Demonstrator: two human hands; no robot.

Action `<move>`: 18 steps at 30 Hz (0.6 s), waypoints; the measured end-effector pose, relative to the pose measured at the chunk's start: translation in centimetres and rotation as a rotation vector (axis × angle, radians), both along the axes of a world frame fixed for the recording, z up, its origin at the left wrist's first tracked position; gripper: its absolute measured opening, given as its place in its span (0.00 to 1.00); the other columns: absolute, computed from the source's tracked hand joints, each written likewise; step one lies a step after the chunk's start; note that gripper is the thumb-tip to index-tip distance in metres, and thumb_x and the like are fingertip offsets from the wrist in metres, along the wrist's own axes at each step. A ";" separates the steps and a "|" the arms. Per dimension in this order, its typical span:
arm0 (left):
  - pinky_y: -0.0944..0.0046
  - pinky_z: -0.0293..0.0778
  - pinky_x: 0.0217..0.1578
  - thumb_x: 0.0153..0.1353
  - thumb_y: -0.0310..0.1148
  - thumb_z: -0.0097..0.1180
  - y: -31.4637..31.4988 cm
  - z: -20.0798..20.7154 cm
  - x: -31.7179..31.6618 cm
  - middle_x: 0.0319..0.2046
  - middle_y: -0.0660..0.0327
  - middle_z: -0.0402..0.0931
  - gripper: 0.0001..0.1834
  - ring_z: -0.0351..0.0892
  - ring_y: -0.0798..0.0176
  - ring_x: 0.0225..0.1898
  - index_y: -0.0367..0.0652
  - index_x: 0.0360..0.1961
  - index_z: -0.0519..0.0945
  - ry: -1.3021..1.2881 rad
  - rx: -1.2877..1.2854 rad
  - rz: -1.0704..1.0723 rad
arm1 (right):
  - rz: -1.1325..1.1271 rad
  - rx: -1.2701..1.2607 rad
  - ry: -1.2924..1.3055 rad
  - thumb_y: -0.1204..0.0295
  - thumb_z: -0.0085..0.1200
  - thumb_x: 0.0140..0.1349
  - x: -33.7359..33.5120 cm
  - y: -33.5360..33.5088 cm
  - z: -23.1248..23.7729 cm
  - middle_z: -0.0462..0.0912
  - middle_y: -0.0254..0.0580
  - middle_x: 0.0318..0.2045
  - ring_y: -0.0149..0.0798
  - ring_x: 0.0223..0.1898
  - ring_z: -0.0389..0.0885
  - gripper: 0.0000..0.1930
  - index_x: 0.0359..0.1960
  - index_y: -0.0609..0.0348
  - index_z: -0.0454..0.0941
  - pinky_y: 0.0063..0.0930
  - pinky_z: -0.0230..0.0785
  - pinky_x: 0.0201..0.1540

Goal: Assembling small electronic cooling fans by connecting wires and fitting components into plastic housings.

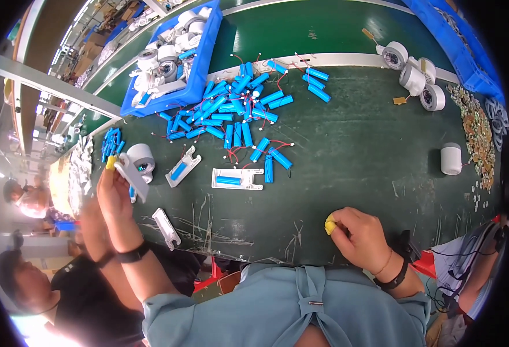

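left hand (113, 194) raised, fingers gripping | right hand (361, 237) resting, fingers curled

Person's wearing a light blue-grey top with a seam down the front, sleeves ending near the elbows, sporting black wristbands on both wrists and yellow finger cots on each hand's fingertip.

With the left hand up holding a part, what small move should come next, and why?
Probably bring the white part in the left hand down toward the table: it is raised at the edge, while the right hand rests closed on the table.
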State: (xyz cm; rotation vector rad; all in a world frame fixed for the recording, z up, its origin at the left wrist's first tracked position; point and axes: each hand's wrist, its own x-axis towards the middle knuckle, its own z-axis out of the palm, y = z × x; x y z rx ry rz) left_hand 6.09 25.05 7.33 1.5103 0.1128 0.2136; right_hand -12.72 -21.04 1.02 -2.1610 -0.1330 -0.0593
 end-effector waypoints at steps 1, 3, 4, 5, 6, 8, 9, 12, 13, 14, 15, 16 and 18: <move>0.65 0.74 0.45 0.70 0.36 0.47 1.1 -0.8 1.1 0.42 0.57 0.80 0.16 0.79 0.64 0.43 0.36 0.50 0.76 0.012 -0.045 0.031 | 0.002 -0.004 -0.007 0.77 0.55 0.55 -0.1 0.0 0.0 0.77 0.41 0.26 0.42 0.22 0.77 0.05 0.33 0.59 0.77 0.30 0.68 0.24; 0.69 0.72 0.42 0.69 0.32 0.48 1.7 -1.4 2.4 0.42 0.59 0.79 0.17 0.78 0.67 0.40 0.32 0.53 0.74 0.001 -0.074 0.116 | 0.007 -0.005 -0.006 0.77 0.55 0.55 -0.1 0.1 0.0 0.77 0.41 0.26 0.41 0.22 0.77 0.05 0.34 0.59 0.77 0.30 0.68 0.24; 0.69 0.72 0.42 0.69 0.32 0.48 1.3 -1.4 2.6 0.42 0.59 0.79 0.17 0.78 0.67 0.40 0.32 0.53 0.74 0.004 -0.077 0.110 | 0.002 -0.008 -0.002 0.77 0.55 0.55 -0.1 0.0 0.0 0.77 0.41 0.26 0.41 0.22 0.77 0.05 0.34 0.58 0.77 0.31 0.68 0.25; 0.70 0.71 0.42 0.69 0.31 0.48 1.0 -1.1 2.7 0.41 0.61 0.78 0.17 0.76 0.69 0.40 0.31 0.54 0.74 -0.043 0.161 0.216 | -0.004 -0.010 0.001 0.77 0.55 0.55 -0.1 0.1 0.0 0.77 0.41 0.26 0.41 0.22 0.77 0.05 0.34 0.58 0.77 0.31 0.68 0.25; 0.72 0.70 0.42 0.69 0.30 0.49 0.7 -1.0 2.9 0.41 0.62 0.78 0.18 0.75 0.71 0.39 0.31 0.56 0.73 -0.092 0.401 0.321 | -0.001 -0.017 -0.013 0.77 0.55 0.55 -0.1 0.1 -0.2 0.78 0.41 0.26 0.42 0.22 0.77 0.05 0.34 0.58 0.77 0.31 0.68 0.25; 0.75 0.69 0.39 0.67 0.30 0.52 -0.4 -2.5 3.2 0.40 0.65 0.77 0.18 0.73 0.74 0.38 0.30 0.54 0.74 -0.211 0.479 0.338 | -0.010 -0.032 -0.024 0.76 0.55 0.55 -0.1 0.1 -0.2 0.78 0.40 0.26 0.42 0.22 0.77 0.05 0.34 0.57 0.77 0.31 0.69 0.25; 0.74 0.70 0.39 0.66 0.30 0.53 -1.0 -3.3 2.8 0.40 0.64 0.78 0.17 0.73 0.74 0.38 0.31 0.53 0.75 -0.201 0.588 0.229 | -0.005 -0.031 -0.028 0.76 0.55 0.55 -0.1 0.2 -0.1 0.78 0.40 0.26 0.42 0.23 0.78 0.04 0.33 0.56 0.77 0.31 0.69 0.25; 0.68 0.73 0.42 0.63 0.29 0.57 -8.0 -4.7 1.2 0.39 0.59 0.80 0.17 0.76 0.69 0.38 0.33 0.51 0.77 -0.093 0.967 -0.039 | -0.022 -0.052 -0.048 0.76 0.55 0.56 -0.1 0.1 -0.5 0.78 0.40 0.26 0.43 0.24 0.78 0.04 0.33 0.56 0.77 0.33 0.70 0.26; 0.66 0.73 0.42 0.62 0.29 0.57 -6.6 -6.8 1.6 0.38 0.57 0.80 0.16 0.77 0.66 0.38 0.33 0.50 0.77 -0.199 1.056 -0.045 | -0.009 -0.065 -0.084 0.76 0.55 0.56 -0.2 0.0 -0.2 0.78 0.40 0.26 0.44 0.25 0.79 0.04 0.33 0.56 0.77 0.33 0.70 0.27; 0.64 0.73 0.43 0.62 0.29 0.57 -5.2 -9.9 2.3 0.37 0.55 0.80 0.16 0.77 0.62 0.38 0.33 0.49 0.78 -0.309 1.126 -0.065 | -0.058 -0.100 -0.071 0.76 0.55 0.56 -0.4 -0.1 0.0 0.78 0.40 0.26 0.44 0.25 0.79 0.04 0.33 0.56 0.77 0.33 0.70 0.27; 0.62 0.73 0.44 0.62 0.28 0.56 -6.8 -10.3 2.1 0.37 0.54 0.80 0.15 0.77 0.59 0.38 0.32 0.48 0.78 -0.222 1.108 -0.079 | -0.013 -0.032 -0.040 0.76 0.55 0.56 -0.4 -0.5 0.0 0.78 0.40 0.26 0.44 0.26 0.79 0.04 0.33 0.56 0.77 0.34 0.71 0.28; 0.60 0.72 0.44 0.62 0.28 0.55 -8.1 -10.0 1.8 0.37 0.52 0.80 0.14 0.77 0.56 0.39 0.32 0.47 0.78 -0.140 1.094 -0.095 | 0.028 0.038 -0.018 0.76 0.56 0.56 -0.5 -1.4 0.2 0.79 0.41 0.27 0.44 0.27 0.79 0.04 0.34 0.56 0.78 0.34 0.71 0.29; 0.68 0.71 0.38 0.63 0.29 0.57 -5.5 -11.0 1.8 0.35 0.60 0.78 0.13 0.74 0.68 0.35 0.33 0.46 0.79 -0.183 1.116 -0.136 | -0.069 0.009 -0.051 0.76 0.56 0.57 -0.8 -3.7 0.9 0.79 0.41 0.28 0.45 0.28 0.79 0.04 0.34 0.57 0.78 0.34 0.71 0.30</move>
